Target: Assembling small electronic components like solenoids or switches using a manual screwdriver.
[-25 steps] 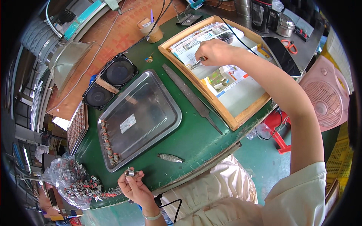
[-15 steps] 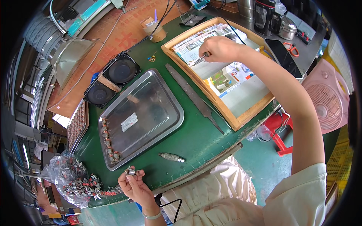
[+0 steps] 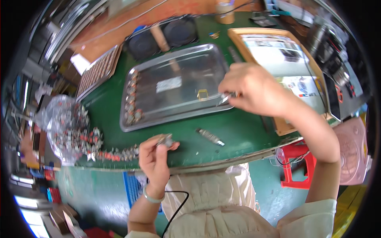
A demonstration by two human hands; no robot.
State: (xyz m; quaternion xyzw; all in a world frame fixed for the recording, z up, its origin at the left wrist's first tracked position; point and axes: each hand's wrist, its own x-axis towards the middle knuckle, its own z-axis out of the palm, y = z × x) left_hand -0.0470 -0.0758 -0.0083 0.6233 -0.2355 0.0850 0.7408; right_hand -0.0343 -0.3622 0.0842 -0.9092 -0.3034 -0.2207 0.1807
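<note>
My left hand is closed around a small silver metal part, pinched between thumb and fingers near the table's front edge. My right hand is closed on a slim metal tool that looks like tweezers, above the right side of the metal tray. Close to the tool's tip is a small yellow square frame; blur hides whether they touch. Along the tray's left side runs a row of small metal parts. A white slip lies in the tray.
A plastic bag spills many small parts at the left. A cylindrical tool lies before the tray. A wood-framed board and partly hidden flat file are at right, two black round units behind. A red stool stands below.
My right hand has moved from over the wooden frame down and left to the tray, with the tool. My left hand still holds the metal part. The whole view has turned and shifted.
</note>
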